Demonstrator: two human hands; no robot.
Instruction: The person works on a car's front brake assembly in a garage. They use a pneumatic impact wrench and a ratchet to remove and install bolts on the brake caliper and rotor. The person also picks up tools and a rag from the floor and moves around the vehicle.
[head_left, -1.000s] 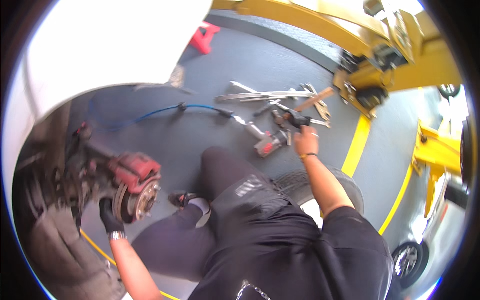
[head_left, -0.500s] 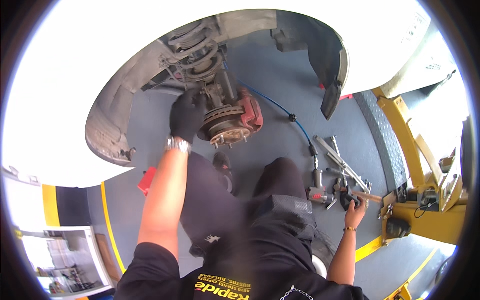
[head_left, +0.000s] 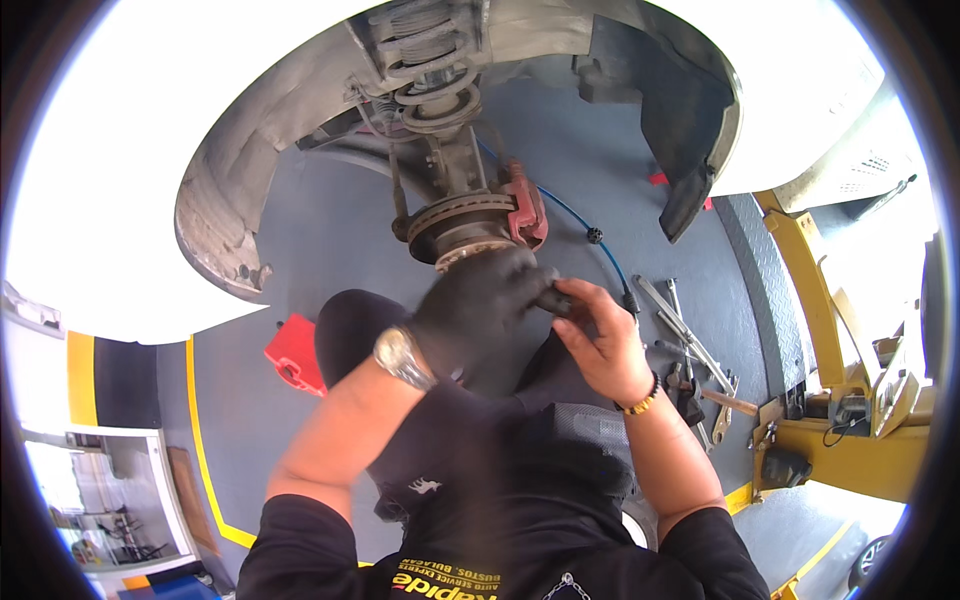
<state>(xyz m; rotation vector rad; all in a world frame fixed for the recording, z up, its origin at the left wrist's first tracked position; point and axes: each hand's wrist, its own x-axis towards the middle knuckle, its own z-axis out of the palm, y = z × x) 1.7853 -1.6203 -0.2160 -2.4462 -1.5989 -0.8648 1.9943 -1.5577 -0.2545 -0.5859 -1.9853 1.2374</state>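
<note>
Fingers (head_left: pixel 590 305) of both hands close on a small dark tool (head_left: pixel 553 299) just below the brake hub (head_left: pixel 468 240).

The gloved left hand (head_left: pixel 480 310) curls over the tool; the bare right hand (head_left: pixel 605 350) pinches its right end. Short and dark, it lies roughly left-right, largely hidden. The left hand is nearer the hub. Spare tools (head_left: pixel 690 350) lie on the floor, right.
</note>
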